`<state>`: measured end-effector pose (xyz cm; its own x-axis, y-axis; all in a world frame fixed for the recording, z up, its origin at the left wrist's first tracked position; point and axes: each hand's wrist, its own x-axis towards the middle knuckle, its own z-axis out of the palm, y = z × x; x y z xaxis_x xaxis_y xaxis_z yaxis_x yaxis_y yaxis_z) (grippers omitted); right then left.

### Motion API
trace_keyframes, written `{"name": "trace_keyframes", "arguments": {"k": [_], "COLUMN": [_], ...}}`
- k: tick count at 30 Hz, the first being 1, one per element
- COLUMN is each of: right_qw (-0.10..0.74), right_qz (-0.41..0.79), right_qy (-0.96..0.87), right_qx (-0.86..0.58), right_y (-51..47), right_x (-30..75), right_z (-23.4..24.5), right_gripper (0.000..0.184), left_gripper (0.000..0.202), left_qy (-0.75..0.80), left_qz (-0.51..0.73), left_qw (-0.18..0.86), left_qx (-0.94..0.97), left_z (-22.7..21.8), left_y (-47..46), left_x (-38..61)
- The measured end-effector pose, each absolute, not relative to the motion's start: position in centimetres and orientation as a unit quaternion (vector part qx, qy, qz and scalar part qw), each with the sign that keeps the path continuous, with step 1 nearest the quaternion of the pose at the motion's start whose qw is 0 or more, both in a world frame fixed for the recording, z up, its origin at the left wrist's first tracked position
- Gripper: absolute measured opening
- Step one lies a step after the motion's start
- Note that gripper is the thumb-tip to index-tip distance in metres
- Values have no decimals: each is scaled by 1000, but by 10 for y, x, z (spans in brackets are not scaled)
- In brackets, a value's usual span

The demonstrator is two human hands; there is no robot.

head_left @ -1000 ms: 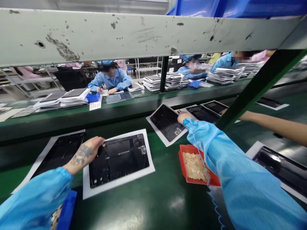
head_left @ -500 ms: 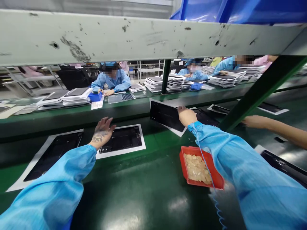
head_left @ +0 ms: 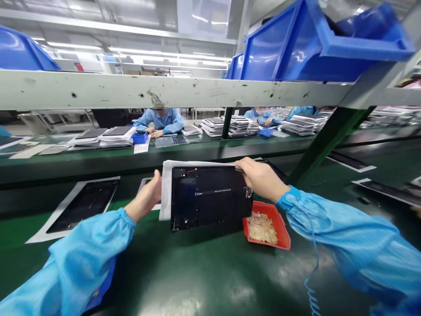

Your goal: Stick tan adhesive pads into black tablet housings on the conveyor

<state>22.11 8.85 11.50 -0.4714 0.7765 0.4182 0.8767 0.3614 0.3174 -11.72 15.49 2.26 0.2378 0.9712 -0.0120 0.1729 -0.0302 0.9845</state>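
Tablet panel [head_left: 210,197], black and rectangular, on white paper sheet [head_left: 165,189], held above green bench [head_left: 197,272]; I read right hand [head_left: 262,177] clamped on top edge, left hand [head_left: 144,202] against sheet's edge; red plastic tray [head_left: 266,229] below.

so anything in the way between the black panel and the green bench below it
Yes: the red tray of pale flakes sits under the right end of the black panel, below the right hand. Under the rest, only the green bench top shows.

Tablet panel [head_left: 210,198] above belt [head_left: 204,272], tray [head_left: 266,229] just right, second panel [head_left: 82,206] left;
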Motion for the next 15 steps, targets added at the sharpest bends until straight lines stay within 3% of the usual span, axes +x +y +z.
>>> {"name": "trace_keyframes", "arguments": {"k": [2,4,6,10,15], "right_qw": [92,60,27,-47,-113], "right_qz": [-198,-152,-121,-37,64], "right_qy": [-831,-836,-843,-872,-891], "right_qx": [-511,-524,-524,-485,-435], "right_y": [84,82,79,68,58], "right_x": [216,210,201,179,151], "right_z": [114,110,105,91,69], "right_gripper": [30,30,30,25,19], "left_gripper": [78,77,79,71,67], "left_qy": [427,311,224,189,250], "left_qz": [350,295,279,295,293], "left_qw": [623,804,885,923,919], "left_qx": [554,412,296,162,86], "left_z": [21,18,12,-3,-21], "left_y": [119,78,37,-33,-81], "left_x": [-115,-116,-119,-137,-161]}}
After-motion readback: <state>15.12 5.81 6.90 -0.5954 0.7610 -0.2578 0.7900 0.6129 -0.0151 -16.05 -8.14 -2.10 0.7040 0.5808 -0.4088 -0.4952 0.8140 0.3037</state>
